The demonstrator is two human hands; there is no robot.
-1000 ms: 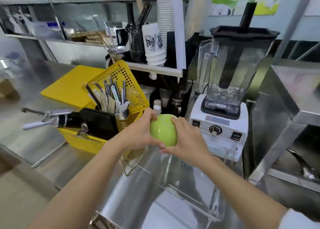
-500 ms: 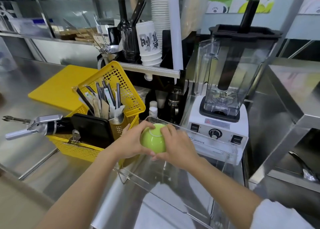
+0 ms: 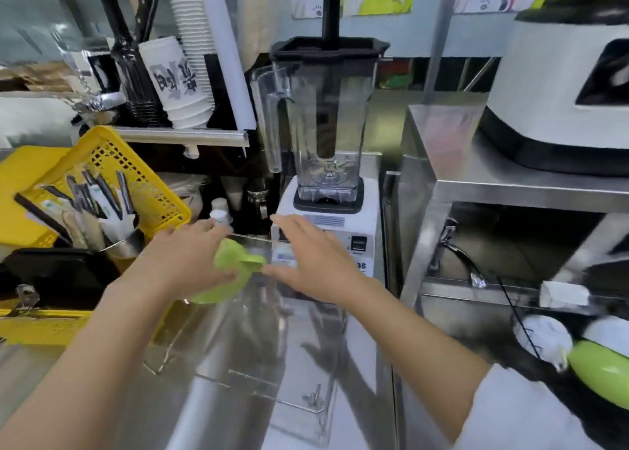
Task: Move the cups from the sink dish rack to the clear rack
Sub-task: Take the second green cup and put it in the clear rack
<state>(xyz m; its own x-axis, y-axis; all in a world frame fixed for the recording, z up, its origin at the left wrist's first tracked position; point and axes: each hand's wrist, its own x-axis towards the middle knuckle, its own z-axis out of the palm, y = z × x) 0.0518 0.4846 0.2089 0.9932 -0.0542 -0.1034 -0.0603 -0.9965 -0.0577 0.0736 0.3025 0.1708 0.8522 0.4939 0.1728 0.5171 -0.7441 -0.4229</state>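
Observation:
A lime-green cup [image 3: 227, 272] sits upside down at the far left corner of the clear acrylic rack [image 3: 272, 374] on the steel counter. My left hand [image 3: 185, 255] rests on the cup's left side, fingers curled around it. My right hand [image 3: 313, 262] hovers just right of the cup with fingers spread, holding nothing. At the lower right, in the sink dish rack [image 3: 524, 320], lie another green cup [image 3: 602, 371] and a white cup [image 3: 544, 339].
A yellow basket [image 3: 112, 163] with utensils stands left of the clear rack. A white-based blender [image 3: 326, 143] stands right behind it. A steel shelf [image 3: 476, 163] with a white appliance [image 3: 561, 85] covers the sink and its faucet [image 3: 463, 262] on the right.
The green cup went down from both hands into the clear rack. My right hand came off it and opened; my left stays on it. The view swung right toward the sink.

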